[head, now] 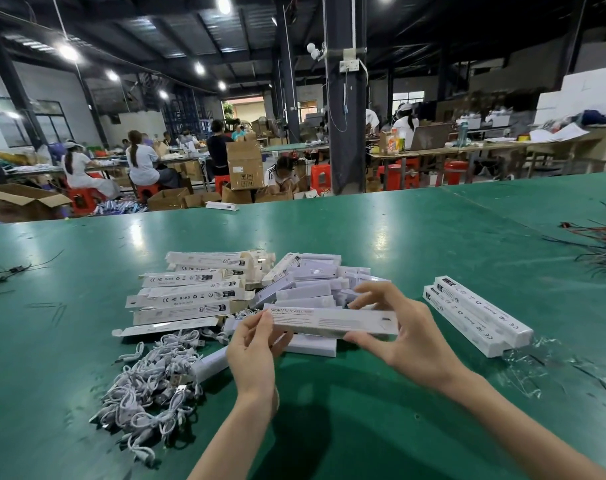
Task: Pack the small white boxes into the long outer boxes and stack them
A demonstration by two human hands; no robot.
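1. At the centre of the frame, both hands hold one long outer box (332, 320) above the green surface (433, 237), its long axis running left to right, printed face toward the camera.
2. The left hand (253, 351) pinches its left end; the right hand (402, 334) grips its right end.
3. Behind it lies a heap of small white boxes (315, 289); flat outer boxes (190, 292) sit centre-left, a cable pile (152, 379) lower left.
4. A stack of packed boxes (474, 315) lies at right, slanting toward lower right.
5. Bare surface spreads toward the far edge.

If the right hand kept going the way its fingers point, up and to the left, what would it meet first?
Probably the heap of small white boxes just beyond the right hand, which now grips the long outer box; depth is unclear.
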